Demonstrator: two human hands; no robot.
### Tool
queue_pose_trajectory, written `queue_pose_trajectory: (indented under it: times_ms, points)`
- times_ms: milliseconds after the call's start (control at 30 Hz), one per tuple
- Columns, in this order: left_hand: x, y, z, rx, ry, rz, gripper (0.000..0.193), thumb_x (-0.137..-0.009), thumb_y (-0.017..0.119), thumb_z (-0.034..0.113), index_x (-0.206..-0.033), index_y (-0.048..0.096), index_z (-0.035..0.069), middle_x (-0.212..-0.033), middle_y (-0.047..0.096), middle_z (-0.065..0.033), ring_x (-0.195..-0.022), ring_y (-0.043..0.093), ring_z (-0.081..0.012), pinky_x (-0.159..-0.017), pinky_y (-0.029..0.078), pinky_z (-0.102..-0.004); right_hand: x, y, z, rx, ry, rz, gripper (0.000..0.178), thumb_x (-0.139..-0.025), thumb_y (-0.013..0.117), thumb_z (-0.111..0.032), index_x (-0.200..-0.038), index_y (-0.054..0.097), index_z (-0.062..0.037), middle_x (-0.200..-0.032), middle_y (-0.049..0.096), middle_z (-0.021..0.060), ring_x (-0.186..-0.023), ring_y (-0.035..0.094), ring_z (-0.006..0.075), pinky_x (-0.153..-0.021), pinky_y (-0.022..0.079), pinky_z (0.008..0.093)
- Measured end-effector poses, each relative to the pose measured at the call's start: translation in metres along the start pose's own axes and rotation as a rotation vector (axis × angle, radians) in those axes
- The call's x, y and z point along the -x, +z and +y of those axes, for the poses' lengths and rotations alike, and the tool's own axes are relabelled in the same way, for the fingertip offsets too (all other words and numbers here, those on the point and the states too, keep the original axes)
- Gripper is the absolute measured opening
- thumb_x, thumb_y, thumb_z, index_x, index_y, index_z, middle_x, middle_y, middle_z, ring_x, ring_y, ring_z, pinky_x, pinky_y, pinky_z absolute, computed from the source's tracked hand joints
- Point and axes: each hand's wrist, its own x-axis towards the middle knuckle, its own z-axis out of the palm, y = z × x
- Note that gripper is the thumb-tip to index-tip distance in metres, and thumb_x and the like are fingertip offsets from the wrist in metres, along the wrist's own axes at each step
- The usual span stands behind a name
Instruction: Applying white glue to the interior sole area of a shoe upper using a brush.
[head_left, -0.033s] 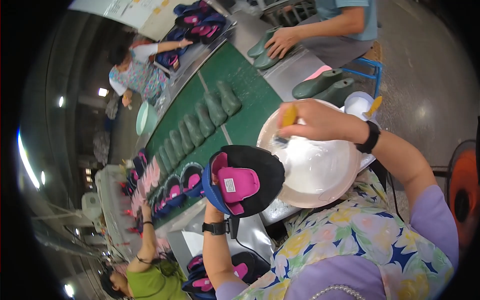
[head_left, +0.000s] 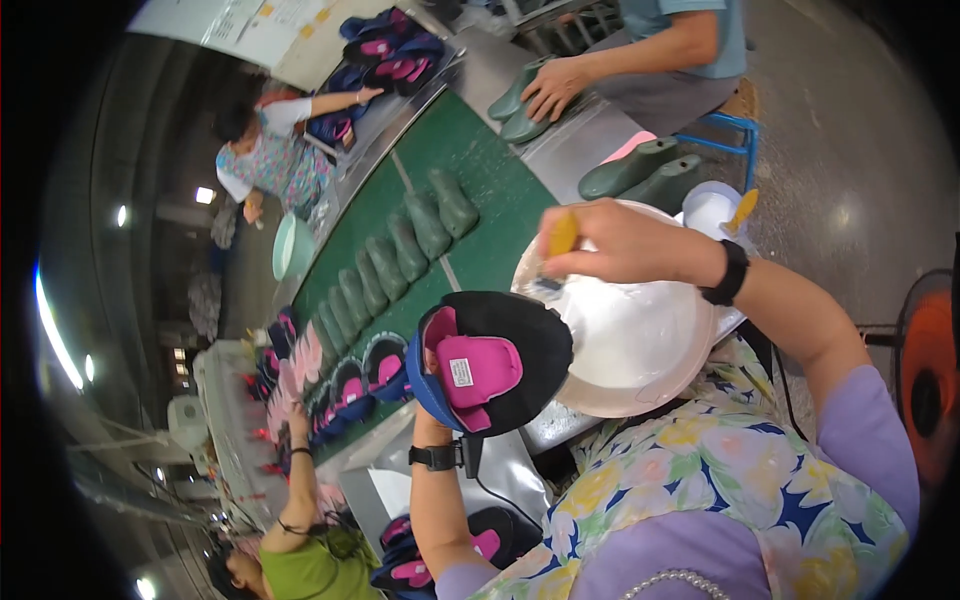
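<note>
Beside a green worktop [head_left: 505, 165], grey floor [head_left: 830, 160], left fingers [head_left: 431, 361] holding shoe upper [head_left: 490, 362], right fingers [head_left: 574, 263] gripping brush [head_left: 563, 235]

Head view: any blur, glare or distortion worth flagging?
Head view: brush in the right hand looks smeared, shoe fairly crisp; head view: glare on the metal surface, lamp at far left blown out and bowed; head view: corners black.
</note>
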Motion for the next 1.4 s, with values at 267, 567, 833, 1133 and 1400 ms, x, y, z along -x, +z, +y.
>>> queue_pose_trajectory:
  times_ms: [267, 567, 833, 1133, 1400]
  points:
    - [-0.020, 0.070, -0.010, -0.049, -0.018, -0.094, 0.045, -0.104, 0.050, 0.021, -0.145, 0.047, 0.005, -0.137, 0.057, -0.0150, -0.123, 0.058, -0.0238, -0.105, 0.049, -0.0389, 0.014, 0.009, 0.004, 0.172, 0.165, 0.281, 0.030, -0.085, 0.074, -0.023, -0.085, 0.056, 0.0020, -0.077, 0.065, 0.0209, -0.075, 0.065, 0.0408, -0.068, 0.049, 0.0448]
    - [-0.037, 0.098, -0.013, -0.061, -0.076, -0.068, 0.045, -0.103, 0.050, 0.022, -0.145, 0.047, 0.005, -0.136, 0.058, -0.0148, -0.122, 0.059, -0.0240, -0.105, 0.049, -0.0391, 0.028, 0.046, 0.018, -0.152, 0.429, 0.378, 0.035, -0.088, 0.073, -0.026, -0.086, 0.062, 0.0066, -0.072, 0.069, 0.0176, -0.061, 0.068, 0.0244, -0.057, 0.051, 0.0342]
    - [-0.030, 0.096, -0.004, -0.079, -0.103, -0.069, 0.044, -0.103, 0.051, 0.022, -0.144, 0.048, 0.005, -0.135, 0.059, -0.0147, -0.122, 0.059, -0.0242, -0.105, 0.050, -0.0393, 0.037, 0.059, 0.016, -0.442, 0.541, 0.271, 0.032, -0.088, 0.074, -0.027, -0.089, 0.064, 0.0038, -0.072, 0.069, 0.0108, -0.060, 0.067, 0.0142, -0.056, 0.051, 0.0279]
    - [-0.013, 0.053, 0.030, -0.096, -0.136, -0.068, 0.044, -0.103, 0.051, 0.023, -0.144, 0.049, 0.006, -0.134, 0.060, -0.0145, -0.121, 0.060, -0.0244, -0.105, 0.050, -0.0395, 0.025, 0.018, 0.018, -0.158, -0.039, 0.320, 0.018, -0.090, 0.073, -0.014, -0.095, 0.060, -0.0024, -0.083, 0.069, 0.0089, -0.075, 0.068, 0.0166, -0.067, 0.051, 0.0288]
    - [0.025, 0.107, -0.012, -0.122, -0.154, -0.131, 0.044, -0.103, 0.051, 0.023, -0.143, 0.049, 0.006, -0.133, 0.061, -0.0143, -0.121, 0.060, -0.0246, -0.105, 0.050, -0.0397, 0.002, 0.052, 0.003, -0.027, -0.580, 0.068, 0.017, -0.090, 0.073, -0.018, -0.100, 0.063, -0.0072, -0.100, 0.069, 0.0071, -0.091, 0.068, 0.0253, -0.079, 0.055, 0.0353]
